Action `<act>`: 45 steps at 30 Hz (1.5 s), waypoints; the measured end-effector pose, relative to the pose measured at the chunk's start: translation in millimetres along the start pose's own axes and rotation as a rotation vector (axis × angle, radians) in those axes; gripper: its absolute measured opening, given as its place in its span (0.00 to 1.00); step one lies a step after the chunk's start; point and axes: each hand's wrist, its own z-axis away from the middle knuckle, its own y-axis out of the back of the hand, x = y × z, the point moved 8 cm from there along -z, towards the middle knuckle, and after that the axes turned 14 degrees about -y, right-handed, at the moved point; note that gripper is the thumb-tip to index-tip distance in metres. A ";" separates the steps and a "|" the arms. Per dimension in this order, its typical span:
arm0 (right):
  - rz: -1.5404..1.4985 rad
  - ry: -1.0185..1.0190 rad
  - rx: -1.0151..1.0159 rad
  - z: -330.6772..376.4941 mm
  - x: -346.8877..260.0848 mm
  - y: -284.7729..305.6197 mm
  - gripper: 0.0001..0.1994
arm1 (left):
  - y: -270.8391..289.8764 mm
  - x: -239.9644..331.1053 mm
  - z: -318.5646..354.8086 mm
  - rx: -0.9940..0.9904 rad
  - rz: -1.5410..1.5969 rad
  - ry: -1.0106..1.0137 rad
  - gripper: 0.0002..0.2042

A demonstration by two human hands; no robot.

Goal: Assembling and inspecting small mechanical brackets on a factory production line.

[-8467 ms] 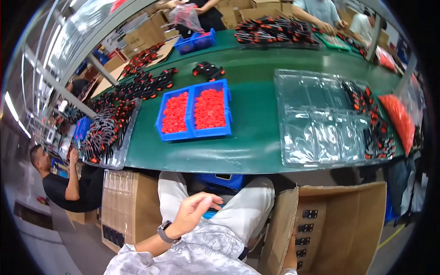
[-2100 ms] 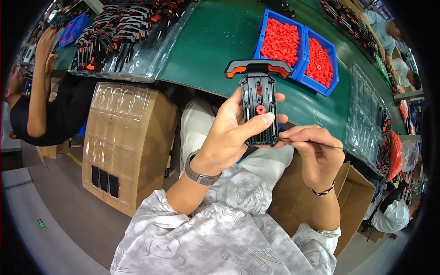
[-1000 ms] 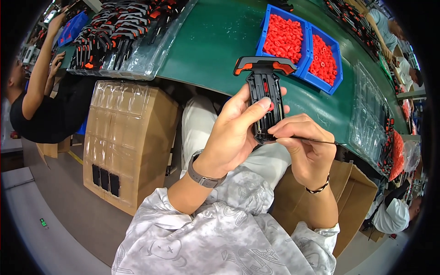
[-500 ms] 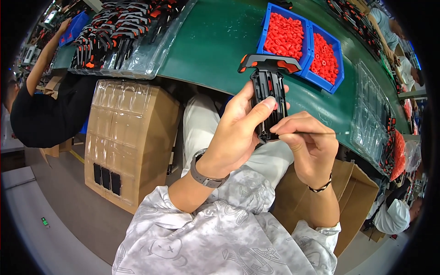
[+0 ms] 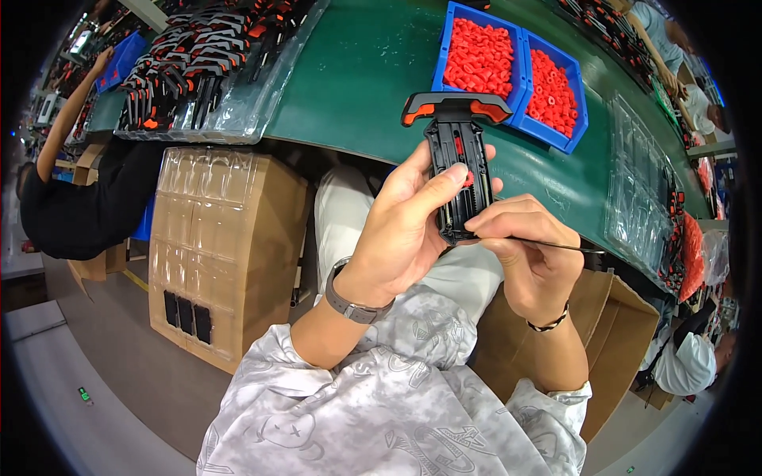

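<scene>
My left hand (image 5: 385,238) is wrapped round a long black plastic bracket (image 5: 475,151), holding it above my lap. A wider grey and orange crosspiece (image 5: 456,100) caps its far end. Small red pieces show in the channel along its middle, and my left thumb presses beside one of them. Fingers of my right hand (image 5: 540,258) pinch a thin dark rod (image 5: 562,247) that points out to the right. Those fingertips are at the near end of the bracket; the rod's inner tip is hidden by them.
Two joined blue bins (image 5: 582,107) of small red parts stand on the green table (image 5: 357,79). Similar brackets (image 5: 198,59) are piled on a clear plastic tray at far left. An open cardboard box (image 5: 615,341) stands right, a taped carton (image 5: 270,230) left. A co-worker (image 5: 87,202) sits at left.
The bracket and both hands have shifted slightly left in view, along with the bins. The rod's outer end has tilted downward. Both hands keep their grips.
</scene>
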 end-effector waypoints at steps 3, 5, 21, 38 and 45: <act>0.039 0.032 -0.026 -0.1 -2.2 7.9 0.03 | -5.7 -8.1 -4.4 -0.016 -0.035 0.021 0.19; 0.067 0.076 -0.006 -2.1 -3.0 28.9 0.04 | -4.2 -7.6 -3.4 0.026 -0.063 0.043 0.20; 1.371 -1.160 0.762 197.2 199.3 577.9 0.15 | 4.3 -32.6 -21.6 -0.044 -0.380 0.014 0.33; 0.779 -0.956 0.589 214.6 190.3 576.5 0.06 | -20.8 -66.9 -37.5 -0.022 -0.303 0.085 0.33; 0.481 -0.597 0.505 76.9 84.5 400.2 0.04 | -19.5 -74.1 -41.5 -0.053 -0.368 0.018 0.27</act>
